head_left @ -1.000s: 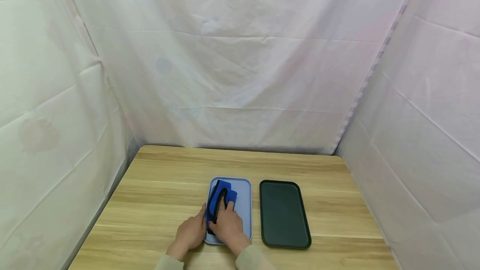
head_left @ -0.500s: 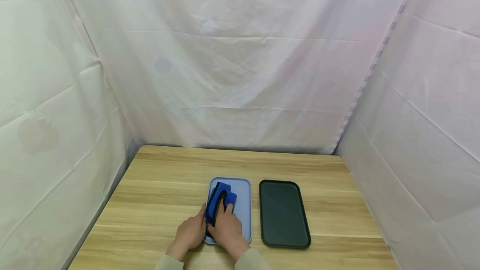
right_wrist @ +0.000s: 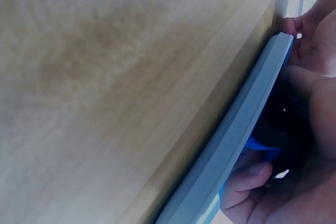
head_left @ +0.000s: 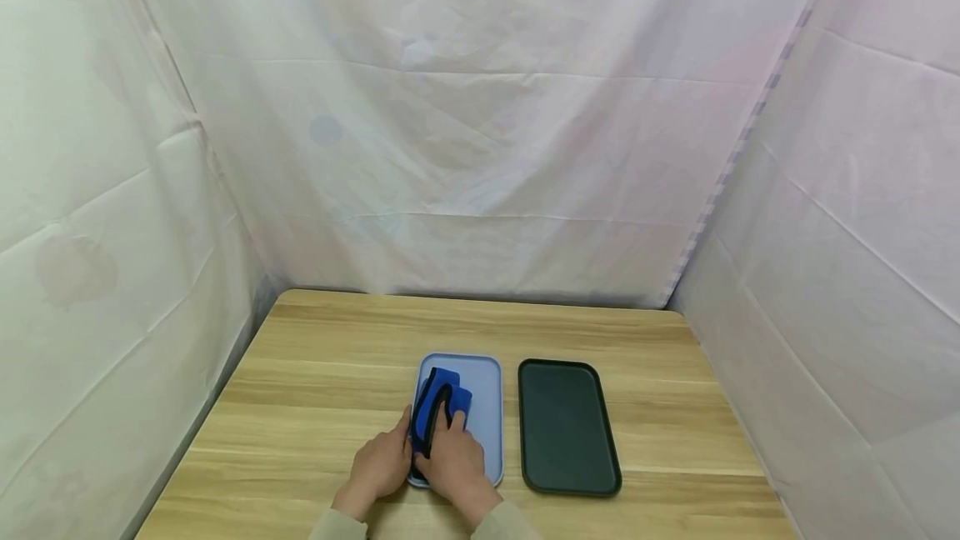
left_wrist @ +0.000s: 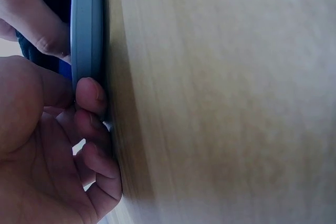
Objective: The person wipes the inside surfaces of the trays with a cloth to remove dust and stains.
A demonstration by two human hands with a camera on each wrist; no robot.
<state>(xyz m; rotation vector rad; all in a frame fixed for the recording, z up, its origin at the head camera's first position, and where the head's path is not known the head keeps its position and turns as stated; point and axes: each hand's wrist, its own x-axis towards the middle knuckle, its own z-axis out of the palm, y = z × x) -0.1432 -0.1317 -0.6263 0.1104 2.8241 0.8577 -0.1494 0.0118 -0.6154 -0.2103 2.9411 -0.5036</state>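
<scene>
A light blue tray lies on the table, and on its left half sits a blue, fabric-like piece with black trim and a curved black band on top. My right hand holds this piece from the near side, fingers reaching over the band. In the right wrist view its fingertips curl in close above the tray. At the tray's left edge, my left hand grips the rim. The left wrist view shows fingertips against the rim's outer side. Both hands hide the piece's near end.
A dark green tray with rounded corners lies right of the light blue one, a narrow gap between them. The wood-grain table has pale curtains hanging behind it and on both sides.
The blue piece has slid slightly toward me on the tray, together with my right hand. My left hand keeps its place at the rim, and both trays look the same.
</scene>
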